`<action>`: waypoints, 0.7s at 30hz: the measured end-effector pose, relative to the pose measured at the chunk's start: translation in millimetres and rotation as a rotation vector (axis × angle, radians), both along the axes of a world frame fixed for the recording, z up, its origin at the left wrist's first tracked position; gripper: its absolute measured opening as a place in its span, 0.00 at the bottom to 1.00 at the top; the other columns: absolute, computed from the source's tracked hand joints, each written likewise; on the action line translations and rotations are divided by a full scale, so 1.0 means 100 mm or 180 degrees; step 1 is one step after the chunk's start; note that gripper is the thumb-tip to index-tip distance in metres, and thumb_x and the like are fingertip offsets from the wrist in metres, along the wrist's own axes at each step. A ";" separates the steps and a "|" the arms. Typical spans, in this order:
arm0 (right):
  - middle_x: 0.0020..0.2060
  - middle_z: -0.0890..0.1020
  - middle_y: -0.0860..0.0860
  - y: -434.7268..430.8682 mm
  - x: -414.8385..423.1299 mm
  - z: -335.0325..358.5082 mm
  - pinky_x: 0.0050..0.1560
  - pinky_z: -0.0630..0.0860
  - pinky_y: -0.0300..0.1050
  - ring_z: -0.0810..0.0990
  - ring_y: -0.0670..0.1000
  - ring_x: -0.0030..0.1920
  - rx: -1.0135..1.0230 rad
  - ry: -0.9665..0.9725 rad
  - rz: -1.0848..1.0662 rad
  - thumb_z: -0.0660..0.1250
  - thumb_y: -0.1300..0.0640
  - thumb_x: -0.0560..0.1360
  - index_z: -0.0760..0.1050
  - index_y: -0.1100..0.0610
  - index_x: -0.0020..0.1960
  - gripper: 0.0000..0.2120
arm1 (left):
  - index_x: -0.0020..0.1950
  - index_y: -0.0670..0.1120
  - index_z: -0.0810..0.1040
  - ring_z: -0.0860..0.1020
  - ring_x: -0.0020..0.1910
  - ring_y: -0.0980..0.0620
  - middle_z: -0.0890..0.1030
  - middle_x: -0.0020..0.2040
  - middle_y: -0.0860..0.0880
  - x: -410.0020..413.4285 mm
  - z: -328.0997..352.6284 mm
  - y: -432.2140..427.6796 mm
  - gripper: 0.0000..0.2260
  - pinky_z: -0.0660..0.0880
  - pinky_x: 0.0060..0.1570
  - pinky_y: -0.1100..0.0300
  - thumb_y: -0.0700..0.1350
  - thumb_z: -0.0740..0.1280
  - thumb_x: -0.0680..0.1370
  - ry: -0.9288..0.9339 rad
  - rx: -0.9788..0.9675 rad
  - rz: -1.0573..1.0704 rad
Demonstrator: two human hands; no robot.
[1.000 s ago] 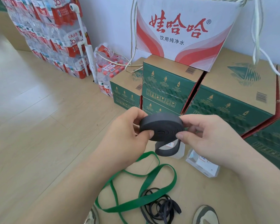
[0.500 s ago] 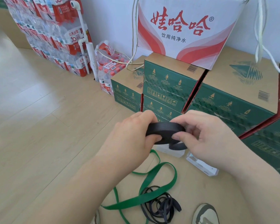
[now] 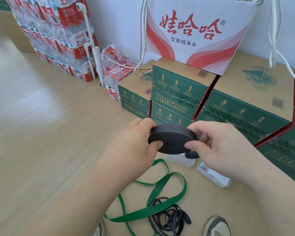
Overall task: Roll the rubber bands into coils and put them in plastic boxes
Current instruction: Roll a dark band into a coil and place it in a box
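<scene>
A: We've got the black band [image 3: 172, 141] wound into a flat, tight coil, held up in the air over the floor [image 3: 41, 150] between both hands. Our left hand [image 3: 134, 147] clamps its left rim, thumb on the face, and our right hand [image 3: 216, 147] pinches the right rim.

B: So the rolling step is nearly done, by our reckoning?

A: Nearly. A short tail [image 3: 192, 155] hangs loose under the coil on the right. We'd judge the next move is to wrap that in and keep squeezing (matte rubber like this looks springy and may unwind), then lower it into one of the clear plastic boxes [image 3: 213, 176] on the floor just below our hands.

B: And the rest?

A: The broad, flat green band [image 3: 169, 193] sprawls in open loops nearer our feet, lying across a tangle of thin dark bands [image 3: 169, 217]. Neither is coiled yet.
</scene>
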State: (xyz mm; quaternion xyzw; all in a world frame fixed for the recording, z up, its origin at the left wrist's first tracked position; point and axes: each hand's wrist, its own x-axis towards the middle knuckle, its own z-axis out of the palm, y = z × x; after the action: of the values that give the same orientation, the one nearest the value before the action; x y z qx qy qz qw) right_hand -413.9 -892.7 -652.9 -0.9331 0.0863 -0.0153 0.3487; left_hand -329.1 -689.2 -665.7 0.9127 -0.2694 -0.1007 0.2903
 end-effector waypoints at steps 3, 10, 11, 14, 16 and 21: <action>0.33 0.79 0.44 0.05 -0.01 -0.04 0.34 0.70 0.34 0.76 0.44 0.35 -0.0297 -0.0036 0.0137 0.74 0.58 0.76 0.79 0.47 0.46 0.07 | 0.64 0.57 0.71 0.76 0.49 0.52 0.73 0.57 0.57 -0.05 0.03 -0.03 0.16 0.77 0.48 0.52 0.54 0.69 0.78 -0.0527 0.0057 -0.0312; 0.36 0.78 0.33 0.04 0.00 -0.04 0.44 0.66 0.31 0.74 0.41 0.45 -0.0355 -0.0512 -0.0014 0.77 0.54 0.72 0.84 0.41 0.52 0.11 | 0.59 0.53 0.71 0.76 0.49 0.48 0.76 0.53 0.54 -0.02 -0.01 -0.09 0.09 0.74 0.50 0.51 0.49 0.66 0.81 -0.0243 0.0115 -0.0343; 0.35 0.78 0.33 0.04 0.01 -0.03 0.46 0.67 0.32 0.74 0.41 0.46 -0.0396 -0.0580 -0.0075 0.77 0.55 0.73 0.85 0.42 0.54 0.12 | 0.59 0.52 0.71 0.76 0.49 0.49 0.77 0.52 0.54 -0.01 -0.01 -0.09 0.09 0.74 0.50 0.51 0.49 0.66 0.81 -0.0181 0.0082 -0.0296; 0.35 0.81 0.38 0.03 0.02 -0.04 0.46 0.74 0.38 0.78 0.42 0.42 -0.0297 -0.0530 -0.0265 0.77 0.54 0.73 0.85 0.42 0.52 0.10 | 0.58 0.52 0.70 0.76 0.47 0.51 0.77 0.51 0.54 0.01 -0.02 -0.08 0.08 0.75 0.49 0.52 0.48 0.66 0.81 -0.0039 0.0006 -0.0159; 0.38 0.84 0.40 0.01 0.03 -0.05 0.43 0.76 0.34 0.81 0.42 0.38 0.0035 -0.0380 -0.0366 0.77 0.54 0.73 0.84 0.43 0.54 0.11 | 0.56 0.52 0.70 0.76 0.46 0.52 0.77 0.50 0.54 0.02 -0.02 -0.05 0.07 0.75 0.48 0.53 0.47 0.67 0.81 0.0056 -0.0085 -0.0082; 0.37 0.81 0.41 0.00 0.01 -0.03 0.39 0.72 0.28 0.78 0.43 0.37 0.0130 -0.0142 -0.0135 0.75 0.58 0.75 0.84 0.42 0.55 0.13 | 0.56 0.52 0.71 0.78 0.47 0.55 0.79 0.49 0.55 0.00 -0.01 -0.01 0.06 0.77 0.48 0.55 0.47 0.66 0.82 0.0408 -0.0214 -0.0049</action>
State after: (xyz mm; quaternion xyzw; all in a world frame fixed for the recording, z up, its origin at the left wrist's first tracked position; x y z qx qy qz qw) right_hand -413.1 -892.8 -655.6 -0.9232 0.0986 -0.0418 0.3691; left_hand -328.7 -690.0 -666.4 0.8920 -0.2605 -0.1520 0.3367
